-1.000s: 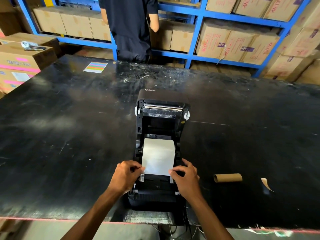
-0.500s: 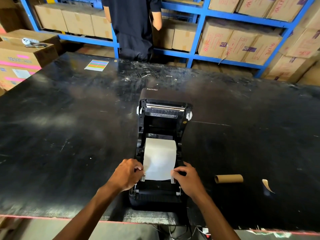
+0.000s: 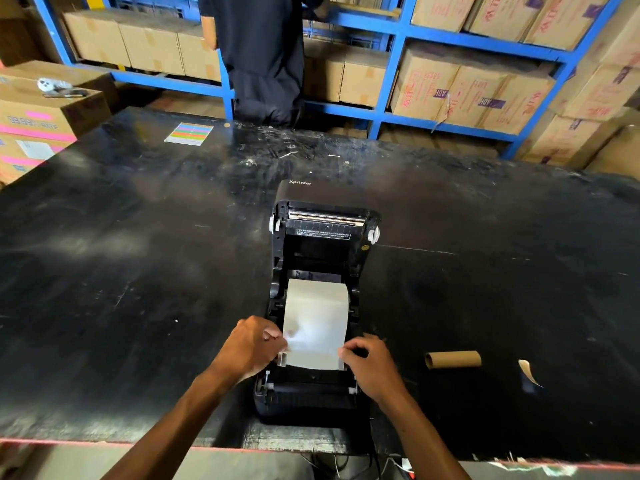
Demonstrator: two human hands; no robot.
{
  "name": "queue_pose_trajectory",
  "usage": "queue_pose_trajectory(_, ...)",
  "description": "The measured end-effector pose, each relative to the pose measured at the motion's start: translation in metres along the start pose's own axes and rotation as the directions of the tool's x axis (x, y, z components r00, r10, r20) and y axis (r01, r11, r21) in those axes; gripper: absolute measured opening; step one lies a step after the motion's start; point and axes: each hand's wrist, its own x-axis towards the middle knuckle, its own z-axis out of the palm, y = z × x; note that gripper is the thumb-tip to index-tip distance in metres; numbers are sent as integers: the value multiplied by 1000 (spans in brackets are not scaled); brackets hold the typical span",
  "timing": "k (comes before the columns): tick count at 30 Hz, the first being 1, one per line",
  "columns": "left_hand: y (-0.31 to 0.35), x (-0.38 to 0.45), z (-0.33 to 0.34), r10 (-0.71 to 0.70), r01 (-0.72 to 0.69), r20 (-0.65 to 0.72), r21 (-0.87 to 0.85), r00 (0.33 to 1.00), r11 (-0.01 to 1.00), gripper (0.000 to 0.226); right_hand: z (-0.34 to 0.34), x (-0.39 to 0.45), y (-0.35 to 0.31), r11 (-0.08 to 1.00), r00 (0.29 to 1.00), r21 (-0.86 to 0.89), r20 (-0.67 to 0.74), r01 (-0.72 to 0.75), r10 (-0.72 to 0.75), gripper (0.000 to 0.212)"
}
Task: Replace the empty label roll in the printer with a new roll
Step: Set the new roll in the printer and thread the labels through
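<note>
A black Xprinter label printer (image 3: 325, 403) stands near the table's front edge with its lid (image 3: 323, 223) swung up and back. A white label roll (image 3: 317, 317) sits inside, and its paper is drawn forward over the front guides. My left hand (image 3: 251, 346) pinches the paper's left edge at the left guide. At the right guide, my right hand (image 3: 372, 365) holds the paper's right edge. An empty brown cardboard core (image 3: 453, 359) lies on the table to the printer's right.
The black table (image 3: 138, 271) is scuffed, with a coloured sheet (image 3: 188, 134) at its far left and a torn paper scrap (image 3: 528, 372) right of the core. A person (image 3: 263, 57) stands behind the table at blue shelves of cartons. Cartons (image 3: 38, 116) are stacked at left.
My hands have stayed on the paper's edges at the guides, with only small finger shifts. The paper lies about as before. The camera view has drifted slightly.
</note>
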Motion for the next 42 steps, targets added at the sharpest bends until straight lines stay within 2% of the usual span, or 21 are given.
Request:
queue_pose_trajectory(6,-1,-2,1,17,-18,10,62,1000,998,36,-4,3,-1,999,998,-12,46,-33,33,17)
queue_pose_trajectory(12,0,-3,-2,31,-34,34,82,999,996,32,-9,5,-5,991,999,-134,33,6,-2,12)
queue_pose_trajectory(15,1,-2,-1,9,-11,28,68,1000,998,23,-12,5,-9,981,996,-193,87,10,7,18)
queue_pose_trajectory(19,3,-4,-1,10,-11,27,66,1000,998,25,-17,11,-18,940,994,-340,104,20,17,17)
queue_pose_trajectory(24,6,-2,-4,-40,35,54,96,998,995,23,-16,12,-19,951,993,-307,108,-16,52,18)
queue_pose_trajectory(28,5,-1,-3,-58,52,59,98,997,994,33,-13,7,-14,982,985,-172,133,-83,106,16)
queue_pose_trajectory(32,5,1,-3,-34,32,34,72,999,997,42,-18,10,-16,963,985,-257,124,-85,120,18)
queue_pose_trajectory(36,6,1,-4,-68,62,60,102,996,993,37,-12,8,-20,975,991,-204,86,-87,106,28)
queue_pose_trajectory(40,2,0,-6,-68,67,63,18,996,998,34,-10,4,-16,986,990,-132,92,-98,110,21)
queue_pose_trajectory(42,2,1,-5,-69,70,49,-11,996,998,23,-10,4,-15,986,984,-126,123,-111,126,21)
